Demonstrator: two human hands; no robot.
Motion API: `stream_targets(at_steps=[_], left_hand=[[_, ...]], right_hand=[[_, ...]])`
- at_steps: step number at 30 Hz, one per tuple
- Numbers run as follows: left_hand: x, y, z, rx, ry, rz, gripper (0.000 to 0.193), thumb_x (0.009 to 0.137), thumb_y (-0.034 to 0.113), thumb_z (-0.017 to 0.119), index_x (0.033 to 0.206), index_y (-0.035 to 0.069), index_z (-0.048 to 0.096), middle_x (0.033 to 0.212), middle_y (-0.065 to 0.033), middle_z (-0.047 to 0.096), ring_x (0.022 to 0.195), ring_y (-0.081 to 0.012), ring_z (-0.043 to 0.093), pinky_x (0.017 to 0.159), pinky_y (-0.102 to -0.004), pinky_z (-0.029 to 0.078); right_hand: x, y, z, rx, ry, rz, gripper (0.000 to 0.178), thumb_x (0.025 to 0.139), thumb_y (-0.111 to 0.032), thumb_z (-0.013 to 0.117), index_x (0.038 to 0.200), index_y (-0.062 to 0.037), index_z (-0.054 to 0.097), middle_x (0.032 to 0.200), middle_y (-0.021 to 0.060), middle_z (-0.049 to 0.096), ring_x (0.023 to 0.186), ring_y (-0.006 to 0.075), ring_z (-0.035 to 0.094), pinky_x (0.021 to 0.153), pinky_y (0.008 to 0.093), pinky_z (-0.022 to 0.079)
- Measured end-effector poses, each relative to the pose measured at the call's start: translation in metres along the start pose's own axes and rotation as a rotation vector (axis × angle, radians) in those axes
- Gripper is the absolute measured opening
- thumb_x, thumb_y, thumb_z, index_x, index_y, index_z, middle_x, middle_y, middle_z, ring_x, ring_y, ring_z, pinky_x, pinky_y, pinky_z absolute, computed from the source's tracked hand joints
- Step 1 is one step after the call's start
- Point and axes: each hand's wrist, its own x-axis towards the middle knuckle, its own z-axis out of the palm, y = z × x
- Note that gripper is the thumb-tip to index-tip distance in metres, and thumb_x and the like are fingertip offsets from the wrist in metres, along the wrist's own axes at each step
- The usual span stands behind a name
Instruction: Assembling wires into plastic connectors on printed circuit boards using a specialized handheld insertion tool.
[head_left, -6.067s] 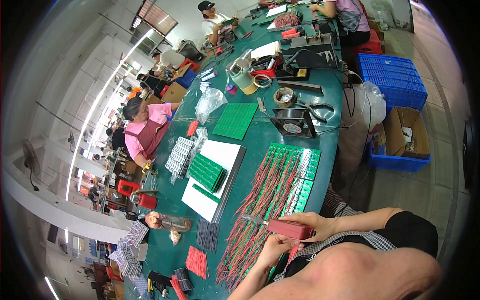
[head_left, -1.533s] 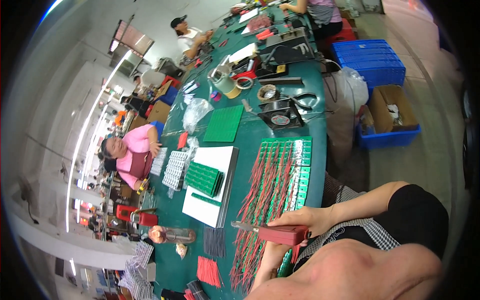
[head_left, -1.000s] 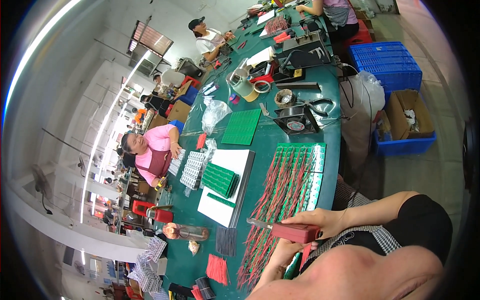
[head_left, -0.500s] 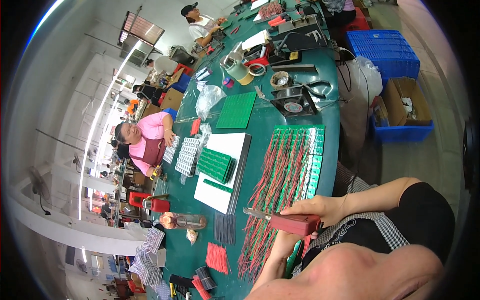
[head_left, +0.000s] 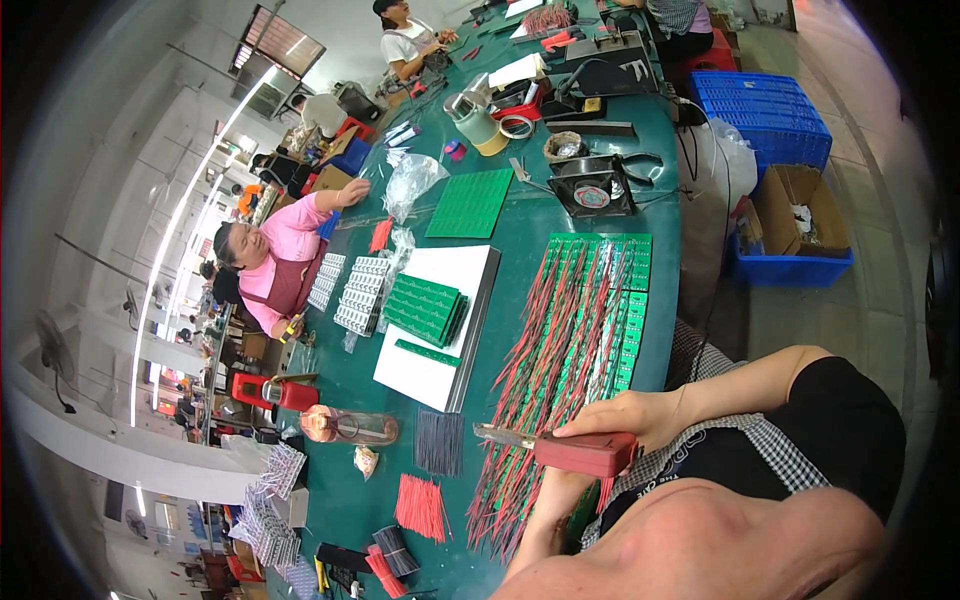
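My right hand (head_left: 630, 418) comes in from the right, its fingers wrapped round a red-bodied tool (head_left: 585, 453) with a long narrow metal front. The tool's tip points left, over the lower end of rows of green circuit boards (head_left: 625, 335). Many thin red and black wires (head_left: 545, 350) lie across these boards. Just below the tool is my left hand (head_left: 562, 490), close to the boards' near end; its fingers are hidden, so whether it grips anything does not show.
Stacked green boards (head_left: 425, 308) rest on a white slab (head_left: 410, 372). Nearby lie grey wires (head_left: 438, 443), red wires (head_left: 421, 507) and a bottle (head_left: 350, 427). A square fan (head_left: 592, 190) stands farther up. Across the green table (head_left: 480, 285) sits a co-worker (head_left: 272, 255) in pink.
The co-worker in pink has stretched an arm out along the table. My view has shifted slightly; both my hands and the red tool keep nearly the same pose.
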Motion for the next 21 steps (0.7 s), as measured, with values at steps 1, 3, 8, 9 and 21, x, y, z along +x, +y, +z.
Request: stream_targets(at_steps=[1,3,8,9,21], left_hand=[[-0.001,-0.001,-0.002,-0.001,0.002,0.005,0.019,0.079,0.001,0.058,0.098,-0.003,0.057,0.090,-0.0131,0.062,0.077,-0.0207,0.062,0.073,-0.0334,0.051],[0.004,-0.003,-0.001,0.001,0.005,0.015,0.019,0.079,0.001,0.058,0.098,-0.003,0.057,0.090,-0.0131,0.062,0.077,-0.0207,0.062,0.073,-0.0334,0.051],[0.000,0.001,-0.011,-0.012,0.018,0.035,0.018,0.079,0.001,0.058,0.097,-0.003,0.058,0.089,-0.0132,0.063,0.077,-0.0207,0.062,0.073,-0.0333,0.051],[-0.001,0.002,-0.012,-0.015,0.024,0.038,0.018,0.079,0.001,0.058,0.097,-0.003,0.058,0.089,-0.0132,0.063,0.077,-0.0207,0.062,0.073,-0.0333,0.051],[0.013,-0.008,-0.007,-0.039,0.056,0.060,0.017,0.080,0.001,0.058,0.096,-0.003,0.058,0.088,-0.0132,0.063,0.077,-0.0205,0.062,0.072,-0.0333,0.051]], right_hand=[[0.001,-0.001,0.001,-0.004,0.001,-0.001,0.085,0.059,-0.002,0.072,0.132,-0.0073,0.030,0.113,0.0138,0.049,0.104,0.0291,0.049,0.086,0.0349,0.043],[0.002,-0.004,0.002,-0.012,-0.005,0.027,0.083,0.061,-0.002,0.071,0.133,-0.0076,0.029,0.112,0.0138,0.049,0.105,0.0288,0.049,0.086,0.0346,0.043],[0.000,-0.001,0.003,-0.003,-0.007,0.051,0.082,0.062,-0.002,0.069,0.133,-0.0078,0.029,0.111,0.0137,0.049,0.104,0.0289,0.050,0.084,0.0345,0.044],[0.000,-0.001,0.002,0.012,-0.009,0.071,0.080,0.064,-0.002,0.068,0.133,-0.0078,0.028,0.111,0.0137,0.049,0.104,0.0289,0.050,0.084,0.0344,0.044],[-0.005,0.007,-0.002,-0.061,0.051,0.012,0.079,0.066,-0.007,0.071,0.133,-0.0087,0.030,0.111,0.0135,0.049,0.102,0.0293,0.051,0.083,0.0338,0.044]])
